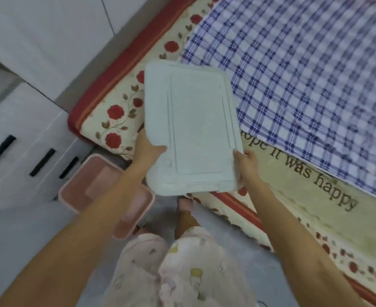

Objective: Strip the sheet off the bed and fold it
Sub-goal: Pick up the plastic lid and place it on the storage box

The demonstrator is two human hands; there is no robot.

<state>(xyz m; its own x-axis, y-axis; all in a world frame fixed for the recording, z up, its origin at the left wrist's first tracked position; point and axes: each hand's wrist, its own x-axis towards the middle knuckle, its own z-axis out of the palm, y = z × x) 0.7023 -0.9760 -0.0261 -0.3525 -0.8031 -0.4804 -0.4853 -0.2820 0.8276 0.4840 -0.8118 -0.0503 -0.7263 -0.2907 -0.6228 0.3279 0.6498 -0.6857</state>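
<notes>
Head view: your left hand (147, 151) and right hand (247, 167) each grip a near edge of a white plastic lid (193, 129), thumbs on top, fingers hidden beneath. You hold it flat above the bed corner. Blue checked sheet (304, 74) lies spread on the bed, beyond and right of the lid, over a floral cover (116, 111). Pink bin (80, 191) sits open on the floor under your left forearm, beside a white cabinet (27, 129).

Pink bin (76, 191) on grey floor (16, 240) beside white drawers (27, 129) with black handles (43, 161); white lid (193, 129) aloft.
</notes>
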